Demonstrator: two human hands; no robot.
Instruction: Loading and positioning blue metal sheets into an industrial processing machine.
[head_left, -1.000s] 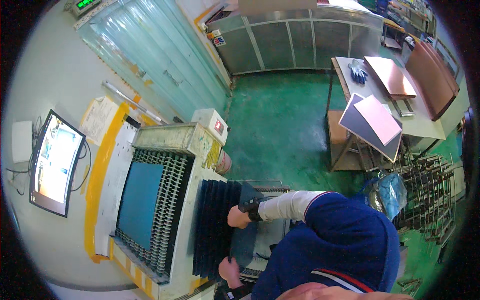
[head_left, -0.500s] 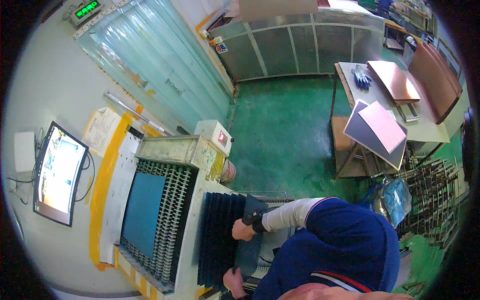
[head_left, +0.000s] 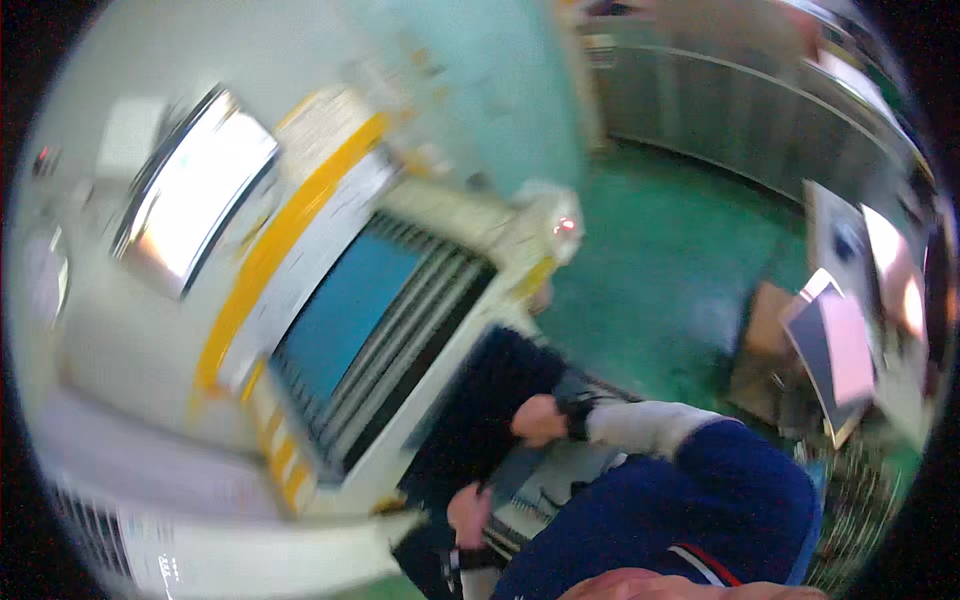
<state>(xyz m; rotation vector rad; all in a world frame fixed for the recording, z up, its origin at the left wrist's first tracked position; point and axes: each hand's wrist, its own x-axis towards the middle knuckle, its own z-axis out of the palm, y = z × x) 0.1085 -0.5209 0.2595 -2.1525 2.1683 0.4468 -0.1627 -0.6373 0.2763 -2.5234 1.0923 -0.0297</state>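
A stack of dark thin panels (head_left: 480,395) stands on edge in a rack beside the roller machine (head_left: 405,345). My right hand (head_left: 540,420), a dark band at its wrist, is closed at the upper edge of the nearest panel. My left hand (head_left: 468,512) is closed at that panel's lower end, closer to my body. Motion blurs the picture, and both sets of fingertips are partly hidden. On the machine's rollers lies a flat blue panel (head_left: 350,305).
A bright monitor (head_left: 205,185) hangs on the left wall. At the machine's far end is a pale control box (head_left: 550,220) with a red light. To the right, a table holds copper-coloured sheets (head_left: 893,265) and a pink sheet (head_left: 848,350). Metal racks (head_left: 865,515) stand below it.
My view has swung left, so the scene sits farther right and tilted, and a white unit shows at lower left. Both hands remain at the dark panels.
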